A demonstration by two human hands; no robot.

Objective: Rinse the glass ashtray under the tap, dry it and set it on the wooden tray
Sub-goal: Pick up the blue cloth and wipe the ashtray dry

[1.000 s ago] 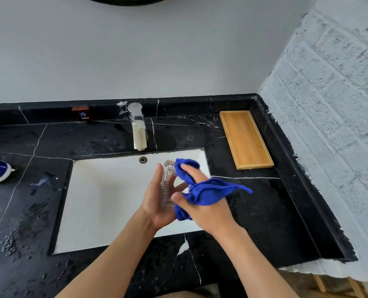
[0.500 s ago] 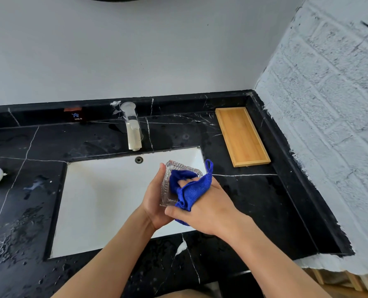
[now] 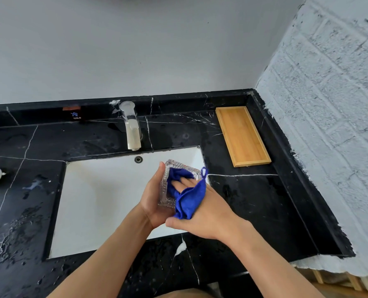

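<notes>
A second ago the glass ashtray [image 3: 179, 186] stood edge-on in the left hand [image 3: 155, 201]; it now faces the right hand [image 3: 202, 214]. The blue cloth [image 3: 188, 195], earlier bunched outside, is now pressed into the bowl.

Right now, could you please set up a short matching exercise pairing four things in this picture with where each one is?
Things:
1. ashtray
2. cloth
3. wooden tray
4. tap

Places:
A. behind the sink, on the counter
B. pressed into the glass dish by the right hand
C. on the counter near the brick wall
D. gripped by the left hand above the sink

Pairs: 1-D, 2-B, 3-C, 4-A
</notes>
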